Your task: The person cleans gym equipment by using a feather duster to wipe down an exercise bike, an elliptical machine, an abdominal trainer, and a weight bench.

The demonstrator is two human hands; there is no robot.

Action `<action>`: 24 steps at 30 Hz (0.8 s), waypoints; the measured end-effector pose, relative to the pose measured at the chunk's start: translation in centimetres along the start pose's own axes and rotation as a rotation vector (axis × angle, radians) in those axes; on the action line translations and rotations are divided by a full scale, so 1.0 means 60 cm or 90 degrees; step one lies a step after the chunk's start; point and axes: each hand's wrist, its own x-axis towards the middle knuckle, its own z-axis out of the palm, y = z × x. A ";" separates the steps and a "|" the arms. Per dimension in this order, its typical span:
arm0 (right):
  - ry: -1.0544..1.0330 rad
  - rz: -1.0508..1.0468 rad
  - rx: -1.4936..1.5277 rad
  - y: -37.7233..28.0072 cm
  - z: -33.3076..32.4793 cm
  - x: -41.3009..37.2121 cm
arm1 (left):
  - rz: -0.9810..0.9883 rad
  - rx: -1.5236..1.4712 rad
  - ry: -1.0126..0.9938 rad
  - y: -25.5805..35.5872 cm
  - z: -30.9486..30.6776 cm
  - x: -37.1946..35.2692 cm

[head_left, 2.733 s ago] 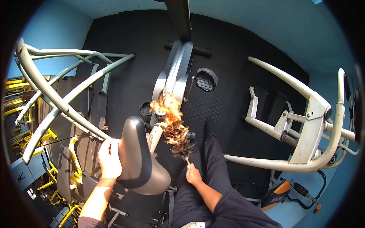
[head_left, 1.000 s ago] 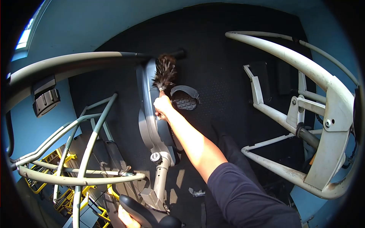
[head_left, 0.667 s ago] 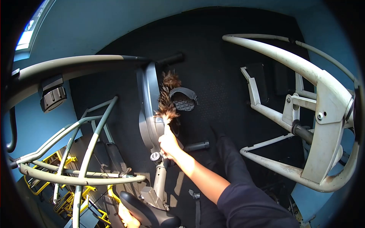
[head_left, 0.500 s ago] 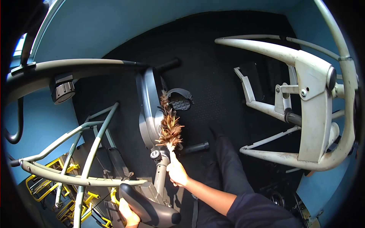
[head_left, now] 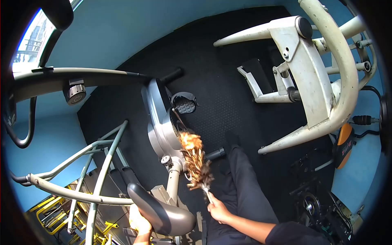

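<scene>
My right hand (head_left: 219, 209) is closed around the pale handle of a feather duster (head_left: 197, 165). The duster's brown and orange feathers lie along the side of the grey body (head_left: 165, 130) of an exercise bike, level with its knob (head_left: 166, 160). Its far tip comes close to the crank below the pedal (head_left: 185, 104). At the lower left, my left hand (head_left: 139, 220) rests against the side of the bike's black saddle (head_left: 161, 212). Part of that hand is hidden by the saddle, but its fingers look curled against the edge.
A large white machine frame (head_left: 314, 81) stands at the right. A greenish metal frame (head_left: 102, 167) is at the left, with yellow racks (head_left: 51, 212) beyond. The bike's handlebar post (head_left: 94, 73) crosses the upper left. Black rubber flooring (head_left: 216, 90) lies between the machines.
My right hand and the feather duster have moved down and to the right, back along the bike's body. The view has shifted and turned. My left hand stays at the saddle.
</scene>
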 end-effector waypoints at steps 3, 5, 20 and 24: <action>0.038 0.058 -0.036 0.044 -0.034 0.003 | 0.060 0.094 -0.066 -0.028 -0.027 0.009; 0.002 0.142 0.071 0.028 -0.048 0.063 | 0.057 0.072 -0.097 -0.031 -0.029 0.012; 0.051 0.024 -0.379 -0.031 -0.033 0.552 | 0.178 0.365 -0.083 0.002 -0.041 -0.024; 0.167 -0.219 -0.231 0.087 0.029 0.478 | 0.038 0.149 -0.027 -0.013 -0.042 -0.024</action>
